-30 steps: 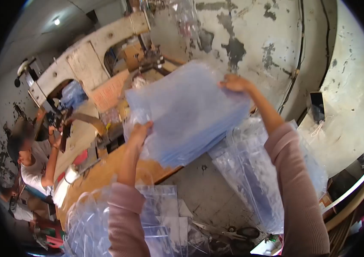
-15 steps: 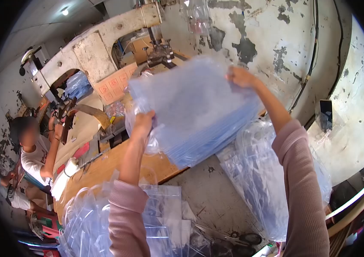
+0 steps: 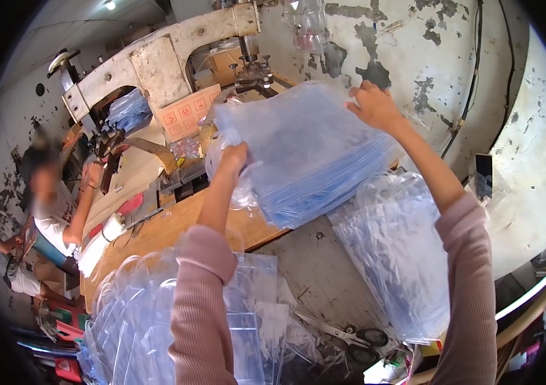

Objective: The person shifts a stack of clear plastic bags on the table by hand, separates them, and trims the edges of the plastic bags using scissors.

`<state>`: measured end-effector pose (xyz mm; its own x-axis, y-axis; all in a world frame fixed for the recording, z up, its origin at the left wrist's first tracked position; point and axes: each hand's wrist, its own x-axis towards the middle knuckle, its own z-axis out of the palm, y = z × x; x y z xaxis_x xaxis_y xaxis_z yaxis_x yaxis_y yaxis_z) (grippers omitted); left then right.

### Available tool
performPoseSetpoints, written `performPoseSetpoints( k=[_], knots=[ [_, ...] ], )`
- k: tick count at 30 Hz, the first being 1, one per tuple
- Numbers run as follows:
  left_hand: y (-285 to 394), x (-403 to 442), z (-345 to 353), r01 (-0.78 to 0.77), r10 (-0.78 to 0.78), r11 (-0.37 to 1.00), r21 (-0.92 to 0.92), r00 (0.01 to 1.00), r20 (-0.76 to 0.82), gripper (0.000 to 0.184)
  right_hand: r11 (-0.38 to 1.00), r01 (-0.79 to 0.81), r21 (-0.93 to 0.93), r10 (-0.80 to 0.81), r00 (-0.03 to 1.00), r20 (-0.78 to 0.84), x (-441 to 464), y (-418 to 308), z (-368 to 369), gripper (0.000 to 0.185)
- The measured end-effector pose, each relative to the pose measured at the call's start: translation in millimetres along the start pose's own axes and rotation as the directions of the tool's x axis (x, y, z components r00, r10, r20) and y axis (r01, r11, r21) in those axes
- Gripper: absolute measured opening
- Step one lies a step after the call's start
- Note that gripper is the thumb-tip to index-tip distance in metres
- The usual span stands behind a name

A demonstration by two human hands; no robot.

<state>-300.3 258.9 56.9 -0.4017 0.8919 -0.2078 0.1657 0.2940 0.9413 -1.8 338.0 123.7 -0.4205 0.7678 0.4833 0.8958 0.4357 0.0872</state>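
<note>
A thick stack of clear bluish plastic bags (image 3: pixel 324 192) lies on the wooden table, its layered edges facing me. A hazy clear plastic bag (image 3: pixel 292 122) is spread over the top. My left hand (image 3: pixel 234 158) is closed on the left edge of this bag, where looped clear handles bulge out beneath it. By the far right corner of the stack is my right hand (image 3: pixel 374 106), its fingers apart and bent, with nothing visible in them. Whether its fingertips touch the plastic I cannot tell.
More clear bags with handles (image 3: pixel 138 321) are heaped at lower left, and another pile (image 3: pixel 395 256) lies at right. Scissors (image 3: pixel 350 333) rest between them. Behind stands a large pale machine (image 3: pixel 157 64). A person (image 3: pixel 54 205) works at left. A phone (image 3: pixel 483 173) is at right.
My right hand has gone from gripping the top bag's corner to open fingers. The top bag now lies flatter on the stack. The view has shifted slightly.
</note>
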Motion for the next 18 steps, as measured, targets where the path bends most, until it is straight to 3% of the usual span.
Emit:
performPoseSetpoints(
  k=[2,4,5,6,7,8,9,10,11,12,14,15,16,17,18],
  knots=[
    [13.7,-7.0,-2.3,0.039,-0.036,0.997,-0.064,0.998,0.042,0.024,0.977,0.209,0.044,-0.210,0.977,0.032,-45.9,-8.8,-31.4,0.040],
    [27.5,-18.0,-6.2,0.046,-0.005,0.893,-0.448,0.996,0.092,0.029,0.883,0.447,0.146,-0.464,0.879,0.113,-113.4,-10.6,-56.0,0.041],
    [30.7,-10.6,-9.7,0.043,-0.001,0.890,-0.454,0.996,0.094,0.029,0.853,0.423,0.306,-0.496,0.839,0.224,-154.5,-20.4,-73.8,0.039],
    [28.8,3.1,-14.7,-0.045,0.068,0.949,-0.311,0.996,0.063,0.032,0.787,0.389,0.479,-0.542,0.808,0.233,-195.6,-27.4,-84.6,0.039],
    [26.8,8.1,-20.7,-0.134,0.141,0.979,-0.155,0.989,0.037,0.034,0.748,0.514,0.421,-0.635,0.738,0.227,-235.4,-33.3,-100.6,0.037],
    [34.2,-9.2,-25.9,-0.130,0.136,0.979,-0.159,0.990,0.027,0.034,0.745,0.482,0.460,-0.638,0.717,0.282,-274.8,-37.0,-109.4,0.038],
    [49.9,-42.9,-28.4,-0.313,0.299,0.917,0.248,0.950,0.094,0.037,0.736,0.439,0.515,-0.629,0.726,0.279,-309.4,-44.8,-121.3,0.036],
    [62.4,-76.1,-27.7,-0.452,0.403,0.666,0.594,0.888,0.223,0.040,0.750,0.301,0.589,-0.566,0.753,0.336,-343.2,-50.7,-126.8,0.034],
    [61.4,-106.8,-22.5,-0.605,0.545,0.517,0.606,0.778,0.312,0.043,0.701,0.239,0.672,-0.581,0.737,0.344,-365.4,-55.6,-134.3,0.032],
    [50.6,-139.9,-16.8,-0.726,0.658,0.344,0.595,0.639,0.399,0.045,0.681,0.075,0.728,-0.570,0.679,0.463,-386.4,-56.5,-141.5,0.035],
    [13.9,-207.0,-12.0,-0.875,0.679,0.157,0.458,0.433,0.594,0.047,0.685,-0.342,0.643,-0.200,0.760,0.618,-411.6,-85.9,-158.9,0.030],
    [-8.7,-228.0,-16.5,-0.965,0.595,0.166,0.202,0.262,0.759,0.045,0.685,-0.346,0.641,-0.203,0.754,0.624,-427.2,-91.9,-153.7,0.030],
    [-54.3,-239.6,-20.0,-0.985,0.550,0.169,0.042,0.130,0.825,0.042,0.586,-0.396,0.707,-0.123,0.819,0.560,-443.2,-97.0,-141.7,0.028],
    [-46.6,-289.8,-34.1,-0.970,0.243,-0.218,0.107,0.052,0.969,0.041,0.480,-0.423,0.769,-0.028,0.868,0.495,-455.3,-101.8,-131.1,0.025],
    [-67.5,-322.6,-42.6,-0.945,0.208,-0.284,0.162,0.104,0.973,0.048,0.483,-0.427,0.765,-0.026,0.866,0.500,-464.1,-109.2,-125.1,0.025]
  ],
)
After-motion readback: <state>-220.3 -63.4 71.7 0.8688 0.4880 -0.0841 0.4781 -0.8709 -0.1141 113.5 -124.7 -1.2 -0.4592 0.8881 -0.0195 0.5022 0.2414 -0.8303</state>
